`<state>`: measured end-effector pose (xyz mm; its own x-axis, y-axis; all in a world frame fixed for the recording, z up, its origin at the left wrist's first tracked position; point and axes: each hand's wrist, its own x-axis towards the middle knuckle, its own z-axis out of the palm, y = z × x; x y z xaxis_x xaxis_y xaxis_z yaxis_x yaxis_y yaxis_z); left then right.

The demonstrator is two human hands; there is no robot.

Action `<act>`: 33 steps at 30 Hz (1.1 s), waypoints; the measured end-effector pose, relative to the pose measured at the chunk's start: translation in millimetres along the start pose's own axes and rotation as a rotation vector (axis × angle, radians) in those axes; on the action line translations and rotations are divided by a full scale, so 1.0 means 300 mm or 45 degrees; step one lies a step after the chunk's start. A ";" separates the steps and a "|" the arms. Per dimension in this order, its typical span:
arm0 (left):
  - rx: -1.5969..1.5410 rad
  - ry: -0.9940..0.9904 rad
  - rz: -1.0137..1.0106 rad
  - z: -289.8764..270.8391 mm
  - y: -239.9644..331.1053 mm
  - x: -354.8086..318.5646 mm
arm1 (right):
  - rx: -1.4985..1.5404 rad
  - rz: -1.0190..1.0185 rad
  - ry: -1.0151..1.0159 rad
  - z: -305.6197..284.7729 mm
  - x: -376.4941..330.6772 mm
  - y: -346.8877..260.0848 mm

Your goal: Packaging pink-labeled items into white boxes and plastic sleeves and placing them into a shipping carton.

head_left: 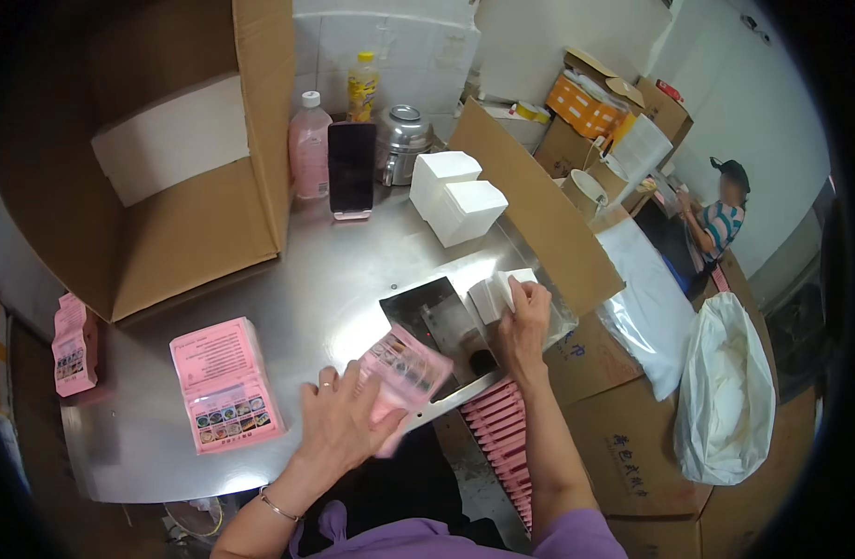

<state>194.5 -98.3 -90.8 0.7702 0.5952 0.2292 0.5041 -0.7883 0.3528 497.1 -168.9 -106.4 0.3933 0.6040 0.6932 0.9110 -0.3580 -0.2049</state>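
Two hands busy at your steel table (334,279).
Your left hand (346,417) pinches a pink packet (404,368); right hand (523,326) grips white tissues (498,291).

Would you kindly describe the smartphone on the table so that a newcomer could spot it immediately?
Start at the big open cardboard box lying on its side at the far left of the steel table. Just right of its opening, a pink bottle stands by the wall, and the smartphone is propped upright beside it. It is the only flat, dark, blank-screened slab there, unlike the metal pot to its right.
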 end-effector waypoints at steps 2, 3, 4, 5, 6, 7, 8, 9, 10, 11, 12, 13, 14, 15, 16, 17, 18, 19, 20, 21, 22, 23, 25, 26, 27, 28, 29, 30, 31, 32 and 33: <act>0.005 0.015 0.050 0.022 0.013 -0.036 | -0.007 -0.150 -0.005 -0.021 -0.004 -0.008; 0.011 0.032 0.099 0.038 0.010 -0.045 | 0.126 -0.194 -0.036 -0.020 -0.022 -0.058; -0.071 0.068 0.129 0.049 -0.005 -0.041 | 0.246 -0.227 -0.074 -0.025 -0.073 -0.132; -0.069 0.063 0.118 0.044 -0.017 -0.049 | 0.462 -0.407 -0.066 -0.015 -0.139 -0.213; -0.078 0.089 0.003 0.037 -0.048 -0.060 | 0.611 -0.639 -0.247 -0.081 -0.158 -0.336; -0.111 0.129 -0.070 0.024 -0.053 -0.048 | 0.651 -0.743 -0.500 -0.100 -0.255 -0.392; -0.186 0.216 -0.028 0.011 -0.071 -0.041 | 0.643 -0.965 -0.432 -0.153 -0.298 -0.456; -0.184 0.219 -0.022 0.017 -0.073 -0.035 | 0.661 -0.912 -0.423 -0.147 -0.324 -0.470; -0.119 0.244 0.045 0.030 -0.070 -0.031 | 0.585 -0.795 -0.439 -0.103 -0.290 -0.470; -0.061 0.259 0.111 0.032 -0.047 -0.039 | 0.507 -0.671 -0.465 -0.050 -0.243 -0.466; -0.158 0.240 0.059 0.036 -0.008 -0.031 | 0.337 -0.583 -0.631 0.019 -0.209 -0.462; -0.165 0.237 0.068 0.033 0.004 -0.029 | 0.329 -0.575 -0.631 0.064 -0.184 -0.471; -0.125 0.214 0.008 0.034 0.009 -0.022 | 0.305 -0.541 -0.490 0.116 -0.159 -0.485; -0.090 0.188 -0.051 0.039 0.008 -0.010 | 0.278 -0.503 -0.351 0.168 -0.147 -0.479; -0.116 0.138 -0.021 -0.030 0.010 -0.018 | 0.344 -0.410 -0.515 0.208 -0.151 -0.420; -0.104 0.142 -0.032 -0.056 -0.014 -0.061 | 0.419 -0.324 -0.673 0.238 -0.148 -0.350; -0.225 0.082 0.056 -0.065 -0.054 -0.104 | 0.425 -0.238 -0.626 0.247 -0.154 -0.288; -0.347 0.022 0.145 -0.081 -0.079 -0.129 | 0.642 -0.034 -0.570 0.217 -0.139 -0.242; -0.417 0.061 0.156 -0.099 -0.058 -0.143 | 0.320 0.051 -0.787 0.191 -0.133 -0.190; -0.420 0.038 0.138 -0.120 -0.066 -0.172 | 0.073 0.061 -1.175 0.116 -0.073 -0.239; -0.387 0.161 0.166 -0.142 -0.083 -0.174 | 0.000 -0.015 -1.200 0.084 -0.089 -0.224; -0.349 0.294 0.191 -0.154 -0.110 -0.167 | -0.072 -0.099 -1.218 0.069 -0.087 -0.211; -0.053 0.576 -0.076 -0.197 -0.192 -0.212 | 0.055 -0.090 -0.661 0.013 -0.056 -0.217; 0.094 0.614 -0.237 -0.242 -0.216 -0.231 | 0.179 -0.080 -0.106 -0.016 -0.043 -0.214; 0.241 0.645 -0.389 -0.272 -0.244 -0.243 | 0.164 -0.075 -0.111 -0.012 -0.023 -0.182; 0.229 0.636 -0.383 -0.265 -0.276 -0.259 | -0.084 -0.096 -0.092 0.000 0.009 -0.134; 0.278 0.498 -0.422 -0.246 -0.310 -0.266 | -0.331 -0.117 -0.066 0.013 0.027 -0.095; 0.328 0.358 -0.459 -0.237 -0.327 -0.268 | -0.341 -0.112 -0.065 0.019 0.002 -0.067; 0.325 0.362 -0.455 -0.242 -0.326 -0.260 | -0.287 -0.044 -0.123 0.028 -0.021 -0.048; 0.327 0.289 -0.345 -0.258 -0.320 -0.255 | -0.233 0.024 -0.181 0.034 -0.033 -0.026; 0.328 0.214 -0.233 -0.260 -0.314 -0.243 | -0.240 0.025 -0.177 0.047 -0.011 0.009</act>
<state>60.3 -55.2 -69.9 0.5937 0.7306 0.3372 0.7262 -0.6670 0.1666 500.0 -161.8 -119.0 0.4362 0.6830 0.5859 0.8686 -0.4898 -0.0758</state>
